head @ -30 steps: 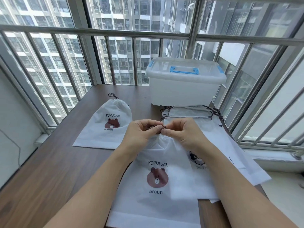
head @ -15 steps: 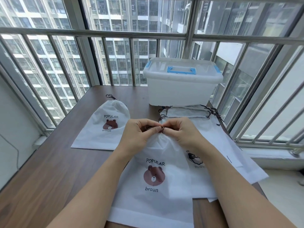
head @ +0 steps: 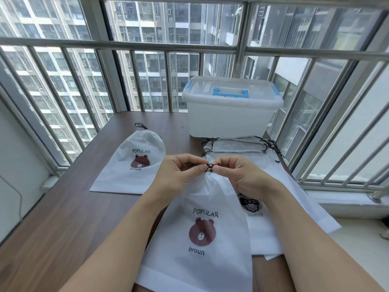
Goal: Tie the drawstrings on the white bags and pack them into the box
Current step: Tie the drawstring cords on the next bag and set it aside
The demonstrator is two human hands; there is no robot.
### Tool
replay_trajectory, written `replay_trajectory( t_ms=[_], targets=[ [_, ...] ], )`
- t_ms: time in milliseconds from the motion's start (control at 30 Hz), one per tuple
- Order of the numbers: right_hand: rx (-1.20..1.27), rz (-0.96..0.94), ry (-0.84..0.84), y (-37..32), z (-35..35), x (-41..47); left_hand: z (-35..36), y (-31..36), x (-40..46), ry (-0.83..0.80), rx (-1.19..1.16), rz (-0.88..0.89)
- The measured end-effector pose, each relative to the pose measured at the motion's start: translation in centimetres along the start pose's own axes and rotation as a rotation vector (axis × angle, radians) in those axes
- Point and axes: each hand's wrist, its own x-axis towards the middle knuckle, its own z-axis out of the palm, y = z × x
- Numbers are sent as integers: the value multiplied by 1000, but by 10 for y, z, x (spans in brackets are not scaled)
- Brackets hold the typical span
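Observation:
A white bag with a brown bear print (head: 202, 232) lies in front of me, its neck gathered. My left hand (head: 179, 173) and my right hand (head: 244, 175) each pinch the dark drawstring (head: 210, 167) at the neck, where a small loop shows between the fingertips. A second bear bag (head: 134, 163) lies flat to the left with its neck gathered and its cord lying at the top. A stack of open white bags (head: 273, 186) lies under and to the right of my hands. The translucent white box (head: 229, 110), lid shut with a blue handle, stands at the table's far edge.
The brown wooden table (head: 63, 218) sits against a barred window (head: 147, 47) on the far and right sides. A white sill (head: 347, 199) runs along the right. The stack's loose cords (head: 271, 144) trail near the box.
My hands have drawn slightly apart, and a small loop of cord now shows between the fingertips. The bag's neck stays gathered beneath them.

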Motion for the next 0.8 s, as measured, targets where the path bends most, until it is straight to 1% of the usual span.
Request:
replay_trajectory(
  t_ms=[133, 267, 367, 500, 600, 800],
  targets=[
    [100, -27, -41, 0, 0, 0, -1, 2, 0, 18, -8, 1],
    [115, -77, -41, 0, 1, 3, 0, 2, 0, 13, -7, 6],
    [111, -77, -19, 1, 2, 6, -1, 3, 0, 23, -13, 9],
    [156, -110, 32, 2, 3, 6, -1, 3, 0, 36, -20, 14],
    [184, -106, 39, 2, 3, 7, -1, 3, 0, 50, -24, 15],
    [138, -106, 53, 6, 4, 9, 0, 1, 1, 29, 27, 43]
  ],
)
